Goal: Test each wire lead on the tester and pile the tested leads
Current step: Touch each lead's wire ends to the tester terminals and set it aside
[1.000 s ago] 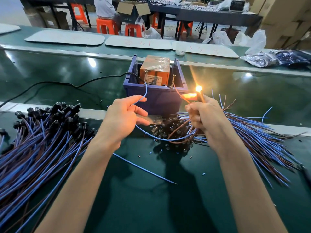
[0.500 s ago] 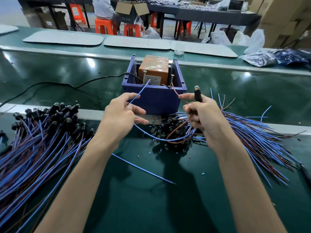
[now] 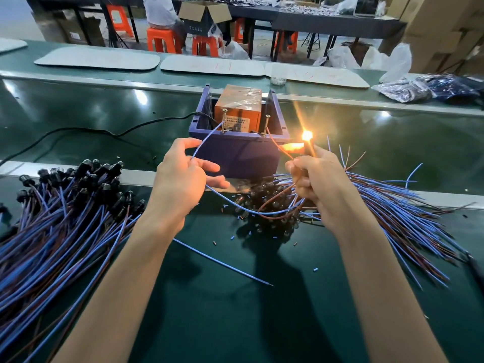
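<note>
"Pinching what, the left hand (image 3: pixel 180 176)?"
"Blue wire (image 3: pixel 207 138) of one lead. Thumb + forefinger are closed on it, other fingers (image 3: pixel 209 167) loose, just in front of the tester (image 3: pixel 235 155). Wire tip is up at the tester's left screw (image 3: pixel 224 121)."
"And the right hand (image 3: pixel 317 179)?"
"Fingers curled round the same lead's lamp end, by the tester's front right corner. Lamp (image 3: pixel 307 135) is lit, orange glow. Brown wire (image 3: pixel 277 146) runs to the right screw (image 3: pixel 266 124). Can't tell if it's touching."
"Piles?"
"Left pile (image 3: pixel 65 218) on the worktop (image 3: pixel 262 323), well left of the tester. Right pile (image 3: pixel 392 205) fans out to the tester's right, w/ lamp ends just in front of it. One loose wire (image 3: pixel 222 263) lies further in front of the tester."
</note>
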A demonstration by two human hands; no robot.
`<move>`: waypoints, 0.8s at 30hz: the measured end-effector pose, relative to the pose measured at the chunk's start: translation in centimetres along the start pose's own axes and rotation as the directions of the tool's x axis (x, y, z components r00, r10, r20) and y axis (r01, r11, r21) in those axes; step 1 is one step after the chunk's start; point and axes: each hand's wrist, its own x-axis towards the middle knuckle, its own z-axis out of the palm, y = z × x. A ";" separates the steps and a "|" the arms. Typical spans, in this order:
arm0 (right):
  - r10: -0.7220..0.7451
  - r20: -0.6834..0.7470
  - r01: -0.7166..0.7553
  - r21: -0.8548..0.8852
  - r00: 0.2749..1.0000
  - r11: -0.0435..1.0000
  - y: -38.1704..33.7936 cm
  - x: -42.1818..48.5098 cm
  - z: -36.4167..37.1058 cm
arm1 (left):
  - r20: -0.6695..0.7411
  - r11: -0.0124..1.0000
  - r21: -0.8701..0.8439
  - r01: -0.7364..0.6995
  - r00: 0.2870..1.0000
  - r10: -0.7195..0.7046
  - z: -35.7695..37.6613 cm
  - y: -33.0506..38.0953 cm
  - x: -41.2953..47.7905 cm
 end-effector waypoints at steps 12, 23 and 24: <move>-0.012 -0.013 0.012 -0.016 1.000 1.000 0.1 0.0 -0.2 | 0.003 1.000 0.025 0.008 1.000 -0.008 -0.1 0.1 -0.1; -0.041 -0.062 0.030 -0.177 0.997 0.984 -1.0 -0.3 -0.5 | 0.338 0.969 0.244 0.025 0.935 -0.109 -2.2 -0.8 1.4; -0.071 -0.082 0.057 -0.163 0.994 0.985 -1.1 -0.4 -0.6 | 0.374 0.954 0.301 0.002 0.920 -0.120 -2.5 -1.0 1.5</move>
